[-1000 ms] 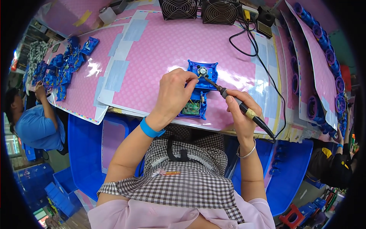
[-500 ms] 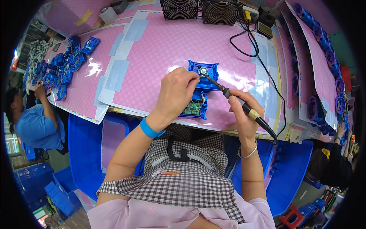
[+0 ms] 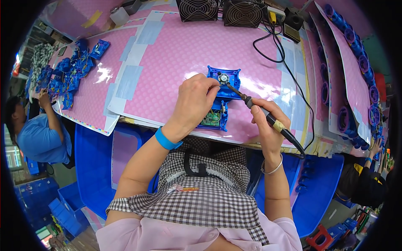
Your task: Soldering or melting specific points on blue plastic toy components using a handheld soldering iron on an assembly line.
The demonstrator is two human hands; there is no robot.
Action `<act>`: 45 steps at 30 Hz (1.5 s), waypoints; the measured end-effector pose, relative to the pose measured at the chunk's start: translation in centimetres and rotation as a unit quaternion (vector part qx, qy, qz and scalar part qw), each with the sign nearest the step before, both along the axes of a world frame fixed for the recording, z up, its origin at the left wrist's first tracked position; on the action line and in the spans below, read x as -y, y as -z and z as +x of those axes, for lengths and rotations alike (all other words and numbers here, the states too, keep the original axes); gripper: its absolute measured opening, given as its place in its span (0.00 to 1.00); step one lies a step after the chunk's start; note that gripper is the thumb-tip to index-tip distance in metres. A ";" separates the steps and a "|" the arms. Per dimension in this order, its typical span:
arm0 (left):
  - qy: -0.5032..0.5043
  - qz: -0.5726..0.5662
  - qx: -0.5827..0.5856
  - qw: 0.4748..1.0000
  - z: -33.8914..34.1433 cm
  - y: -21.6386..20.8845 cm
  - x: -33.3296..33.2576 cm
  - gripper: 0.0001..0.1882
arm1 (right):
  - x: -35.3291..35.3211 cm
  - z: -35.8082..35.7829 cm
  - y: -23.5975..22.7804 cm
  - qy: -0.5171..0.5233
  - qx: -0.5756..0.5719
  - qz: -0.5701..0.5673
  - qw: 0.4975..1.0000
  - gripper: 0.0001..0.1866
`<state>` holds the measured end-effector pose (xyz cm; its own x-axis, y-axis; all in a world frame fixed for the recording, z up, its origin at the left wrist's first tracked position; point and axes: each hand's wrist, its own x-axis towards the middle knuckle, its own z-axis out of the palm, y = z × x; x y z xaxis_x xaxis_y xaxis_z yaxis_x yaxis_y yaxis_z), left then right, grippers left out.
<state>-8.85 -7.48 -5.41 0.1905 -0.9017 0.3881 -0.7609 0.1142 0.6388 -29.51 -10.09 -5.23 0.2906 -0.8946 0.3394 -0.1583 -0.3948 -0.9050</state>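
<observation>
On the pink-covered bench lies an opened blue plastic housing. Its far half (image 3: pixel 235 77) carries a small round speaker (image 3: pixel 224 78); its near half holds a green circuit board (image 3: pixel 211 118) with thin wires. My right hand (image 3: pixel 270 123) is closed around a soldering iron (image 3: pixel 264 111), whose tip points at the lower edge of the speaker. My left hand (image 3: pixel 194 98) pinches a thin wire beside the iron's tip. Its fingers cover part of the housing, and where the wire's end meets the speaker is too small to tell.
Two black fans (image 3: pixel 242 13) stand at the bench's back. The iron's black cord (image 3: pixel 299 88) loops along the right. Several blue wired assemblies (image 3: pixel 69 73) lie at left, near a person in blue (image 3: pixel 44 138). Upright panels (image 3: pixel 343 71) with blue parts stand right; blue bins (image 3: pixel 94 167) sit below.
My hands, the iron and the housing stay almost in place. At the far right, another person's hand and arm have shifted a little.
</observation>
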 end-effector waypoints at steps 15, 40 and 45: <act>0.001 0.003 0.006 1.000 0.0 0.2 0.1 0.06 | -0.7 -1.2 -0.7 0.042 0.028 0.041 0.998 0.09; -0.065 0.203 0.218 0.952 6.2 -2.1 -4.9 0.06 | -0.9 -3.3 -4.0 0.118 0.163 -0.097 0.975 0.14; -0.267 0.182 0.283 0.903 20.7 -2.6 -11.7 0.10 | -1.9 -6.6 -4.4 0.191 0.187 -0.029 0.963 0.14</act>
<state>11.82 4.24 -2.85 0.4990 -0.8278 0.2564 -0.8623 -0.5038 0.0519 -36.13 -8.21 -0.81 -0.2081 -0.8880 0.4100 0.0308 -0.4249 -0.9047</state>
